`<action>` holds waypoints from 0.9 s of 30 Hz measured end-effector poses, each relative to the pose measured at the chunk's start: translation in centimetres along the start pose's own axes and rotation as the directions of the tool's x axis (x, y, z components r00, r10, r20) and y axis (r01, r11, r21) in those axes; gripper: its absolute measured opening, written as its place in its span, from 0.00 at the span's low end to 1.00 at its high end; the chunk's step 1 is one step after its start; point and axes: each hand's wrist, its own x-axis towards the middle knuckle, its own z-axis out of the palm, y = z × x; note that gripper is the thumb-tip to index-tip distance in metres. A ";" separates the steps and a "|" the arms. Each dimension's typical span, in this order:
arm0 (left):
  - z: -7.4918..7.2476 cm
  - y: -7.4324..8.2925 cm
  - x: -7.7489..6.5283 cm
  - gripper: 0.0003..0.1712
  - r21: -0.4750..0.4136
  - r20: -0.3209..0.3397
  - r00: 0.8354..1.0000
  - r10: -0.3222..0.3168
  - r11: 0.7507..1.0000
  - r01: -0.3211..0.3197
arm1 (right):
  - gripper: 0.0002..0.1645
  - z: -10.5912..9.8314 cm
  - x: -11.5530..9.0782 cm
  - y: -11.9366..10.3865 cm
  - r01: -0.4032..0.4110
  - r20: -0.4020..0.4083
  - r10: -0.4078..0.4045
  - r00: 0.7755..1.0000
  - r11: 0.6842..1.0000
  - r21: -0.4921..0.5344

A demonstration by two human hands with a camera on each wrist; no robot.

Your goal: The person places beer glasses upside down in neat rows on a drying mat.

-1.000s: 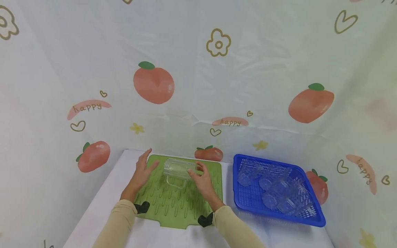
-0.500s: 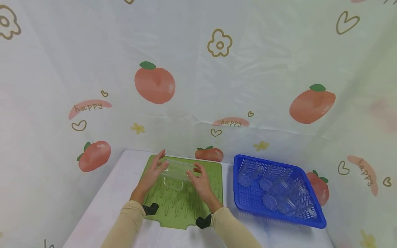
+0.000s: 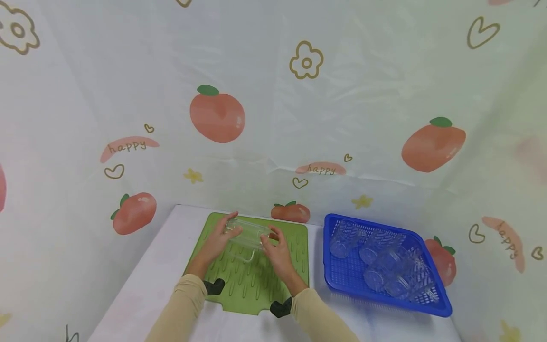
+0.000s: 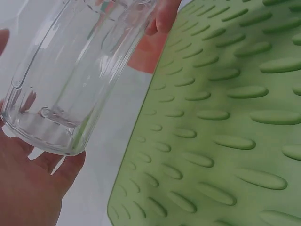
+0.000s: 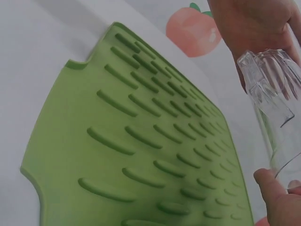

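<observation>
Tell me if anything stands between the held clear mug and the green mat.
Nothing visible: left hand and right hand hold the clear mug above the green mat; the blue basket stands aside.

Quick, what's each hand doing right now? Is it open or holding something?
Left hand: holding one end of the clear mug.
Right hand: holding the clear mug's other end.

Sleeves [image 3: 183,300], cut off in the head view, hide the near corners of the green mat [image 3: 242,285]. Toward the right edge of the blue basket [image 3: 384,300], clear glasses [image 3: 393,270] overlap (too muddled to count) — the right wrist view crops the glass mug [image 5: 284,127].
</observation>
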 end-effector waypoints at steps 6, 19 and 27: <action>0.3 -0.1 0.1 0.39 0.046 -0.003 1.000 -0.010 0.999 0.010 | 0.36 0.0 0.0 0.1 -0.003 0.022 0.002 1.000 0.999 0.036; 0.8 -0.3 0.2 0.39 0.067 -0.070 0.997 -0.030 0.997 0.034 | 0.39 -0.2 -0.3 0.3 -0.023 0.065 0.022 0.998 1.000 0.013; 0.8 0.1 0.2 0.38 0.036 -0.122 0.992 0.029 0.999 -0.025 | 0.42 -0.6 -0.5 0.0 -0.006 0.150 0.021 0.988 0.995 -0.097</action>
